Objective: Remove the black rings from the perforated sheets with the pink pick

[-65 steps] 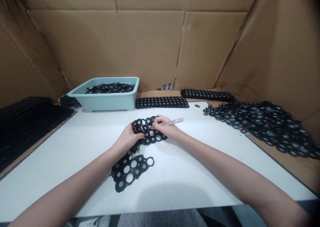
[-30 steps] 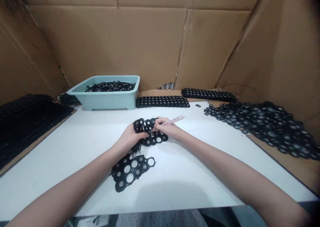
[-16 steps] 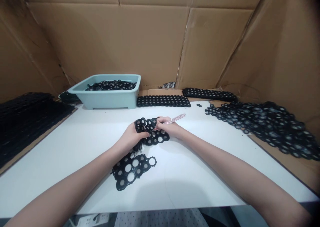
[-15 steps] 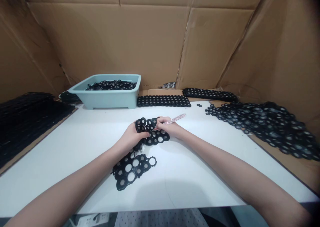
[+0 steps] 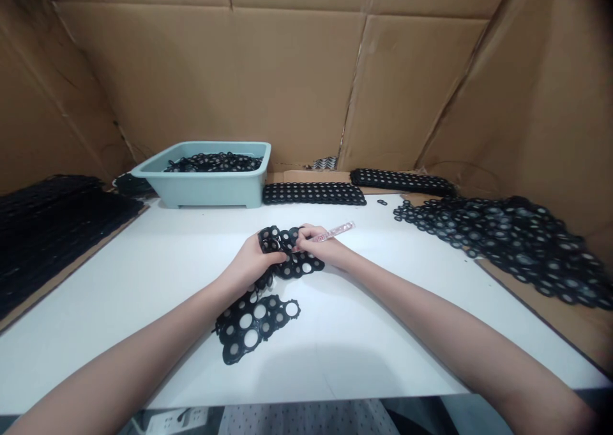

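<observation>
A black rubber sheet full of round holes (image 5: 258,313) lies on the white table (image 5: 143,282) and bends up at its far end. My left hand (image 5: 251,264) is closed on that raised end, thumb over the top. My right hand (image 5: 318,246) grips a thin pink transparent tool (image 5: 335,231) like a pen, its tip down on the sheet between my two hands.
A pale teal tub (image 5: 205,183) with black rubber scrap stands at the back left. Two flat stacks of holed strips (image 5: 313,193) (image 5: 400,181) lie behind. A heap of black rings (image 5: 507,237) covers the right side. Black sheets (image 5: 48,224) are piled at the left. Cardboard walls enclose the table.
My hands and the sheet have barely moved; the pink tool has tilted slightly against the sheet. The view has shifted a little.
</observation>
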{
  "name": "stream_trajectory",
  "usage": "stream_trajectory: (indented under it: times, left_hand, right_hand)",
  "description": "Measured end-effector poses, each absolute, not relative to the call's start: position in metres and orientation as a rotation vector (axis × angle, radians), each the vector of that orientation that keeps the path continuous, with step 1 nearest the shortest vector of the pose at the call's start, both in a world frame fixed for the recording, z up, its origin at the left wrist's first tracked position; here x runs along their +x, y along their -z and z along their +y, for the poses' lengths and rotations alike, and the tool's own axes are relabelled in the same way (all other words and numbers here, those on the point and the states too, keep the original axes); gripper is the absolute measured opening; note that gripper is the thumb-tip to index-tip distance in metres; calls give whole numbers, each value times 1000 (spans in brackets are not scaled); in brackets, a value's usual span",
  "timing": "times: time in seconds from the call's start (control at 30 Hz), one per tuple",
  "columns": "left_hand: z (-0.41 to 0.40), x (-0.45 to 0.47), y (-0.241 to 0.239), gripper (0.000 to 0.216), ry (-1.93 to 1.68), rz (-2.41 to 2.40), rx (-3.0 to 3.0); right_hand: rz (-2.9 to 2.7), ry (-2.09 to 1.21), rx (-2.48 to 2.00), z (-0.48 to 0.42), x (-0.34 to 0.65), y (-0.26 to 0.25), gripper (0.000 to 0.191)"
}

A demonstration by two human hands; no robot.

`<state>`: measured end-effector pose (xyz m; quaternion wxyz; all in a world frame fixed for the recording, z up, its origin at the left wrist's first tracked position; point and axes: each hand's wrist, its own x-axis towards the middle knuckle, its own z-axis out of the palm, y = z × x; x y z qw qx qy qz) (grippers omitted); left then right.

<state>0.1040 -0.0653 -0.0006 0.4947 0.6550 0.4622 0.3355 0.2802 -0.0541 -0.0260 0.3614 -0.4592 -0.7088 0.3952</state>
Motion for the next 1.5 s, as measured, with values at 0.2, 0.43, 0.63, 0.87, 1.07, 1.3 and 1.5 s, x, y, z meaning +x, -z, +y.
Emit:
stream_trajectory:
  times: [0.2,0.43,0.63,0.87,1.07,1.3,1.5]
  left_hand:
    - [-65,103,3,32,-819,1119,1567]
    - [-64,103,3,33,-818,1086,1548]
    - [-65,103,3,33,-823,1078,1503]
    - [-66,103,4,33,-824,1073,1453]
    - [-65,102,6,34,-826,1060,1473]
    - [-63,101,9,35,-839,1061,1443]
    - [-65,102,7,34,-838,1072,1435]
  right_hand:
    - [-1804,-967,-1209,-54,280,22,16]
    - [-1795,-955,-1220,-56,281,19,18]
    - [-1744,-983,-1155,-53,282,22,18]
    - [-1710,-1036,-1128,-50,284,24,18]
    - [-1677,-1080,-1117,-49,285,24,21]
    - [-1675,-1120,-1117,-46,288,22,20]
    - [-1705,-1087,-1136,-46,289,24,20]
